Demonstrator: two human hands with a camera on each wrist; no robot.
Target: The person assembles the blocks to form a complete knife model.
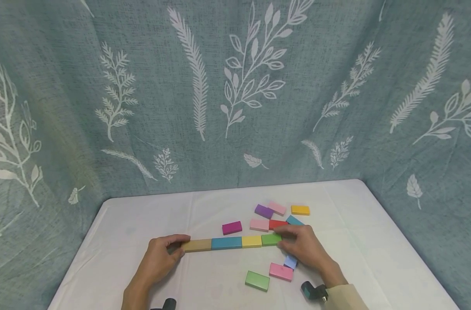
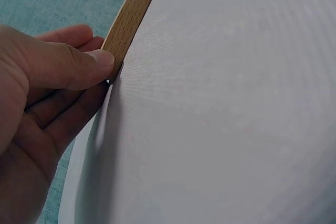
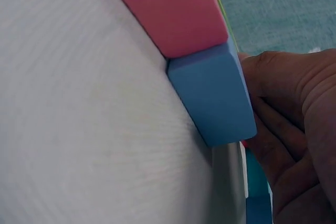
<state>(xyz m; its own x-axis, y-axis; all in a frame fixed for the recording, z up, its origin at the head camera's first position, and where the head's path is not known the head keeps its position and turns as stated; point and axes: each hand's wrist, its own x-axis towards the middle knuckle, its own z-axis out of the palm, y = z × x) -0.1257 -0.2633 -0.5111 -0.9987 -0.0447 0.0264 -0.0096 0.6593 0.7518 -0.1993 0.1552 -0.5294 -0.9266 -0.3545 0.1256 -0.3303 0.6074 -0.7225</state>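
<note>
A straight row of coloured blocks lies on the white table. From left to right it runs plain wooden block (image 1: 198, 246), blue block (image 1: 226, 243), yellow block (image 1: 252, 241) and green block (image 1: 271, 240), end to end. My left hand (image 1: 159, 259) pinches the left end of the wooden block between thumb and fingers, as the left wrist view also shows. At the other end, my right hand (image 1: 307, 247) holds the green block's right end between thumb and fingers. A light blue block (image 3: 212, 98) sits by the right thumb, touching a pink block (image 3: 173, 9).
Behind the row are a magenta block (image 1: 232, 227), a purple block (image 1: 264, 211), light pink blocks (image 1: 259, 225), a red block (image 1: 277, 224), another blue block (image 1: 294, 220) and an orange-yellow block (image 1: 300, 210). A light green block (image 1: 257, 280) lies in front. A patterned curtain (image 1: 220, 163) hangs behind the table.
</note>
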